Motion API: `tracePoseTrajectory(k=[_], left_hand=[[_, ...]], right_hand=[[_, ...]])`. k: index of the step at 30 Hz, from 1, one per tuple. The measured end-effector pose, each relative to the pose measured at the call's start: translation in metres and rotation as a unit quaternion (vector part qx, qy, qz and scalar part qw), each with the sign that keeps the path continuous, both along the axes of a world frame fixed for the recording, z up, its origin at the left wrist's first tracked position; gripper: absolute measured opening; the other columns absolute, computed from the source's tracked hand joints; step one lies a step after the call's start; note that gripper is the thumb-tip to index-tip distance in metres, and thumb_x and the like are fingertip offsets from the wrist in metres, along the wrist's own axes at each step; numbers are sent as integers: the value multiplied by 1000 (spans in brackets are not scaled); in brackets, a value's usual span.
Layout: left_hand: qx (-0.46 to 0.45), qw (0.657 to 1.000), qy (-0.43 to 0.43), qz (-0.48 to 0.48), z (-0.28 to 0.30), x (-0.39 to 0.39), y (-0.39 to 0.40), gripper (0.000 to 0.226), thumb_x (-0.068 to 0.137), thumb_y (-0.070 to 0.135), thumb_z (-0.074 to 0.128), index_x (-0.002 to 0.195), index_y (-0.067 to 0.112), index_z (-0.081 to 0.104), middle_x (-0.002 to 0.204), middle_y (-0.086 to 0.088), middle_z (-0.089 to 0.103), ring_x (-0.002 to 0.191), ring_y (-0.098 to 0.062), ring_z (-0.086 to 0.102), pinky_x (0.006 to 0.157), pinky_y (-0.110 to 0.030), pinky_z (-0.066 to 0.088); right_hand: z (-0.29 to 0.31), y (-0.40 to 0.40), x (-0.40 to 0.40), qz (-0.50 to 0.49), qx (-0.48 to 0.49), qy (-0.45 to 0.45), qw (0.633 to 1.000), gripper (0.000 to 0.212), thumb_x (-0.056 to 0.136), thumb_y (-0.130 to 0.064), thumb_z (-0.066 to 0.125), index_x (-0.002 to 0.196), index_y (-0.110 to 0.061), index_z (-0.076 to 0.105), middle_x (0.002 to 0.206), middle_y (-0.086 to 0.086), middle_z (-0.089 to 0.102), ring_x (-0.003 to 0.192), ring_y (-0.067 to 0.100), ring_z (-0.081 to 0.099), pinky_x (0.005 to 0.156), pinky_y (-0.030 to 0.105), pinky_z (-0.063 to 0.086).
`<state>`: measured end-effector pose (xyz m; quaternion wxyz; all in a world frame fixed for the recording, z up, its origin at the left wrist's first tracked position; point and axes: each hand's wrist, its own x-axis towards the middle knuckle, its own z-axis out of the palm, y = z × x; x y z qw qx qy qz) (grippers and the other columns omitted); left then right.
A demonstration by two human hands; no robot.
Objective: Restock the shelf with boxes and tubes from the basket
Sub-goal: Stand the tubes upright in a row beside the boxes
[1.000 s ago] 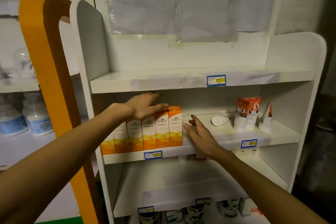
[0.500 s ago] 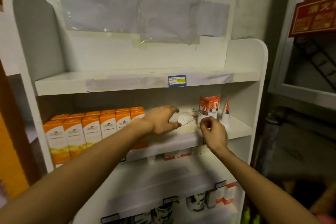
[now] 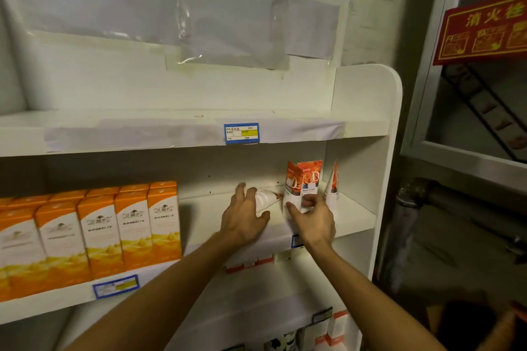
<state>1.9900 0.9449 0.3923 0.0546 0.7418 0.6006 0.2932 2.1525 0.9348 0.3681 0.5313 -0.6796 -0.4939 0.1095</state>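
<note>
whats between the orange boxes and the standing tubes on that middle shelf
In the head view: the left hand over a fallen white tube; otherwise bare shelf.
</note>
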Motion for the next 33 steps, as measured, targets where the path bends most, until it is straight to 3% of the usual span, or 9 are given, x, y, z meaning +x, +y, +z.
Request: tracePoseTrajectory(k=[4, 8, 11, 16, 20, 23, 26, 30, 33], left_hand=[[2, 998, -54, 32, -9, 8, 25, 70, 93, 50, 59, 150, 20, 31, 164, -3, 13, 142, -30, 34, 108, -43, 41], [-34, 994, -96, 47, -19, 8, 49, 68, 91, 62, 52, 145, 23, 41, 147, -5, 48, 126, -29, 52, 101, -44, 49], [-12, 997, -55, 56, -27, 6, 55, 57, 90, 64, 50, 131, 25, 54, 123, -4, 67, 107, -26, 62, 93, -42, 53], [-65, 989, -98, 88, -12, 1, 56, 53, 75, 61, 67, 109, 22, 61, 103, -2, 67, 93, -24, 63, 78, -35, 56], [-114, 989, -10, 95, 6, -1, 53, 60, 76, 68, 62, 109, 19, 53, 102, -1, 61, 93, -24, 59, 68, -30, 45], [-125, 988, -21, 84, 3, -4, 54, 56, 83, 66, 57, 112, 19, 59, 110, -2, 65, 97, -26, 61, 79, -34, 52], [-118, 985, -99, 81, 3, -8, 47, 53, 82, 51, 69, 123, 18, 61, 122, -7, 66, 108, -31, 62, 92, -38, 53], [-50, 977, -199, 55, -6, -10, 24, 74, 83, 34, 75, 146, 26, 39, 132, -3, 63, 118, -31, 59, 101, -45, 50], [-22, 982, -189, 16, -18, -8, 11, 72, 90, 36, 68, 151, 28, 30, 140, -1, 57, 124, -29, 56, 105, -47, 47]], right_hand=[[-11, 14, 4, -14, 10, -23, 1000, 48, 78, -60, 71, 112, -32, 56, 113, -10, 67, 100, 16, 66, 85, 40, 57], [-15, 23, 8, -25, 9, -37, 999, 55, 75, -68, 69, 115, -31, 60, 109, -13, 68, 96, 13, 65, 79, 34, 56], [-17, 24, 9, -17, 16, -27, 999, 54, 77, -65, 69, 118, -29, 63, 112, -11, 69, 97, 14, 66, 79, 34, 56], [-16, 22, 21, 47, 8, 20, 999, 42, 82, -53, 69, 118, -30, 66, 112, -11, 70, 92, 12, 65, 80, 36, 57], [-10, 22, 29, 107, -30, 20, 994, 41, 82, -53, 69, 117, -33, 64, 108, -15, 67, 94, 11, 65, 82, 37, 57], [-6, 20, 29, 137, -47, 30, 989, 49, 77, -59, 72, 119, -35, 61, 105, -19, 64, 94, 10, 66, 79, 35, 58], [-10, 22, 31, 149, -46, 47, 987, 40, 79, -54, 73, 113, -36, 62, 107, -16, 68, 93, 12, 68, 81, 39, 60], [-5, 16, 40, 205, -52, 156, 965, 27, 81, -36, 78, 106, -28, 68, 102, -11, 74, 88, 13, 73, 85, 40, 60], [-5, 13, 44, 258, -57, 168, 950, 26, 83, -27, 78, 107, -27, 69, 104, -8, 75, 89, 13, 73, 87, 40, 59]])
